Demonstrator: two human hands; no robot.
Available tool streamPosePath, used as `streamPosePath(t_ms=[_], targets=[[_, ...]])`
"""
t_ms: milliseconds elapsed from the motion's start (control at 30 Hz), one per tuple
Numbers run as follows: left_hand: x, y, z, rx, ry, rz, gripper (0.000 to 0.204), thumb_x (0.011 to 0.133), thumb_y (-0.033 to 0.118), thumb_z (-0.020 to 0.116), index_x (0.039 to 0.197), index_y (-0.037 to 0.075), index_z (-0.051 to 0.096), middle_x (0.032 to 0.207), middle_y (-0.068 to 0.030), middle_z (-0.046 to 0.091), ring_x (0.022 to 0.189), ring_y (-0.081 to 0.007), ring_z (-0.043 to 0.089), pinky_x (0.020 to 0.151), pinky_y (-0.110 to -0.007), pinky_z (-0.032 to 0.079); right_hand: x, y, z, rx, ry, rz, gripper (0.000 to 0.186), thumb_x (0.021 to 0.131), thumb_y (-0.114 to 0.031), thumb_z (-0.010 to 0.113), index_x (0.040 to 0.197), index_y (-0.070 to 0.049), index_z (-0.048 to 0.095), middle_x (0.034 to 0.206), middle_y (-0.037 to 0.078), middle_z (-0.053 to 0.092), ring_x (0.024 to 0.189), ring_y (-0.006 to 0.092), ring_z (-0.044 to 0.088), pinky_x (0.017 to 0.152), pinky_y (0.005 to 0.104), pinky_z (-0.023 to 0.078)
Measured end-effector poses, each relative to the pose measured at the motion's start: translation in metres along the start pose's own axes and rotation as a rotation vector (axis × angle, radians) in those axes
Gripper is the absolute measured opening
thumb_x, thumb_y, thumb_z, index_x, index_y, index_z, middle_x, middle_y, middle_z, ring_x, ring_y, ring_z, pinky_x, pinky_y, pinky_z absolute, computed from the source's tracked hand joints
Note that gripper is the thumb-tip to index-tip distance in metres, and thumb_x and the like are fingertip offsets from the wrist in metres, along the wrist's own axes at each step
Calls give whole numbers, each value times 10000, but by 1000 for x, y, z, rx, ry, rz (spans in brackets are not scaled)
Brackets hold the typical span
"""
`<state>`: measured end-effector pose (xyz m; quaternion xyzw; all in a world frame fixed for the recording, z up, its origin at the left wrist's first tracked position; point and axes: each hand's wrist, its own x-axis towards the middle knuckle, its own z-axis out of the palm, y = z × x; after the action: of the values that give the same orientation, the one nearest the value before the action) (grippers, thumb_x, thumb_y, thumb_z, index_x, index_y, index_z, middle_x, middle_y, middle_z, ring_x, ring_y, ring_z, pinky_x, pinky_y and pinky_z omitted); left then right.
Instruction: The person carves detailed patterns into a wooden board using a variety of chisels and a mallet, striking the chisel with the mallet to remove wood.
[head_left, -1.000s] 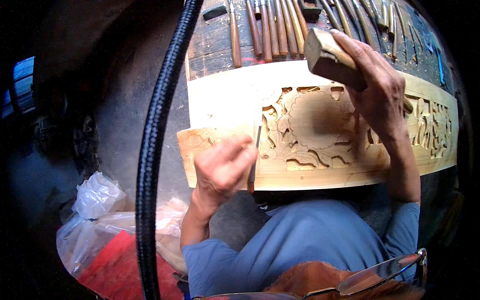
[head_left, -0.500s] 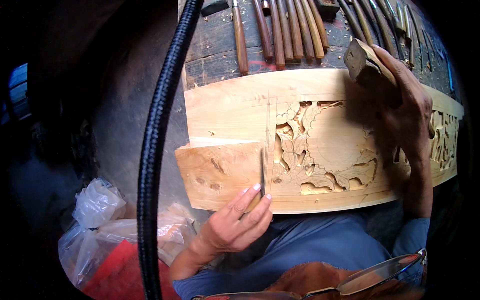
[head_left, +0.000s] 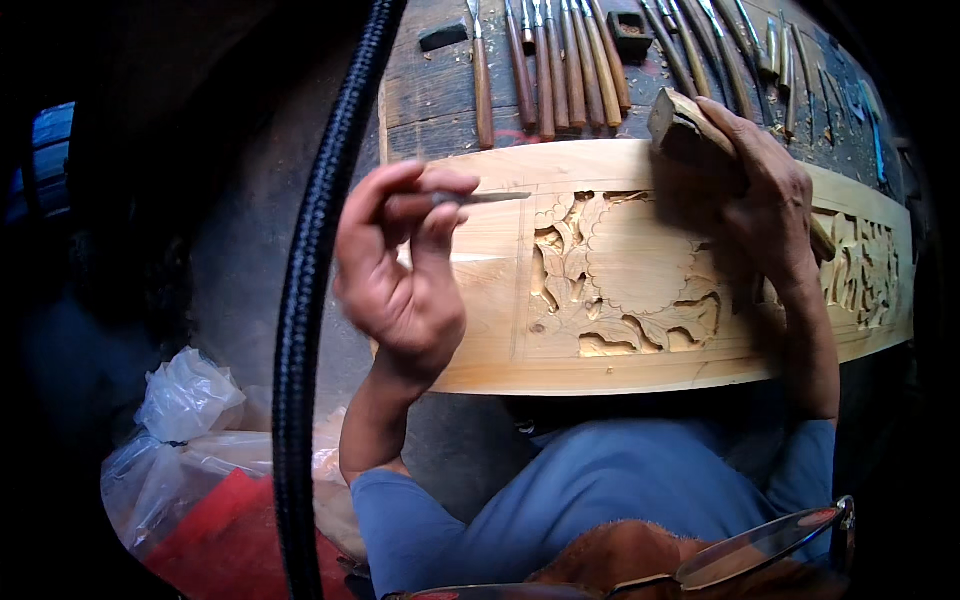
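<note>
My left hand (head_left: 405,285) is raised over the left end of a pale wooden board (head_left: 480,340). Its fingers are closed on a slim carving chisel (head_left: 490,198), whose thin metal blade points right, over the board; the palm and fingers hide most of the handle. Over the board's far right part, my right hand (head_left: 765,190) grips a wooden mallet (head_left: 685,125) with a blocky head. Cut into the board are leafy hollows (head_left: 610,345) around a scalloped, uncarved middle. Pencil lines run beside them, and a second carved area (head_left: 860,270) shows at the right.
Several wooden-handled chisels (head_left: 550,85) lie in a row on the dark bench (head_left: 430,100) beyond the board, among wood chips. A small dark block (head_left: 443,36) rests there too. A thick black braided cord (head_left: 310,260) crosses at left; a plastic bag (head_left: 190,400) lies below.
My left hand has lifted from the board's near edge, up and to the left; the chisel has turned from upright in view to pointing right. The mallet stays in my right hand.
</note>
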<state>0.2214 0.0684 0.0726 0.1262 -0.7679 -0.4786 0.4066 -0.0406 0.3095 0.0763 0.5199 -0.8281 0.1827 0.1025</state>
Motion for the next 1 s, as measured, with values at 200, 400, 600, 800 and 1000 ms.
streamPosePath(t_ms=[200, 400, 600, 800, 1000], targets=[[-4, -23, 15, -42, 4, -26, 331, 1092, 96, 666, 1394, -3, 571, 1050, -99, 779, 982, -137, 747, 876, -299, 642, -2, -3, -1, -23, -10, -1, 815, 733, 92, 792, 1492, -162, 637, 1297, 125, 760, 1122, 341, 744, 960, 424, 600], [-13, -24, 17, -162, 19, -81, 377, 1115, 99, 624, 1460, -20, 529, 1059, -117, 750, 950, -137, 726, 842, -297, 648, -4, -4, -3, -29, 2, -4, 801, 737, 83, 797, 1484, -162, 642, 1289, 133, 761, 1119, 342, 744, 963, 422, 597], [-17, -23, 21, -227, 7, -102, 371, 1117, 107, 624, 1449, -28, 531, 1053, -121, 749, 946, -139, 727, 839, -294, 648, -3, -5, -4, -27, 2, 9, 780, 747, 91, 757, 1476, -165, 650, 1271, 132, 769, 1110, 344, 744, 953, 422, 593], [-17, -27, 24, -185, -24, -135, 341, 1123, 116, 620, 1414, -34, 525, 1088, -144, 735, 993, -179, 737, 860, -328, 671, -3, -7, -6, -24, 5, -7, 788, 741, 80, 773, 1482, -152, 642, 1281, 131, 760, 1114, 351, 732, 959, 425, 588], [-20, -35, 32, -440, -37, -420, 155, 1109, 110, 656, 1206, -9, 632, 1010, -120, 773, 951, -182, 785, 874, -330, 676, -5, -8, -6, -29, 3, -4, 791, 744, 78, 771, 1489, -152, 635, 1275, 134, 756, 1113, 354, 729, 959, 427, 586]])
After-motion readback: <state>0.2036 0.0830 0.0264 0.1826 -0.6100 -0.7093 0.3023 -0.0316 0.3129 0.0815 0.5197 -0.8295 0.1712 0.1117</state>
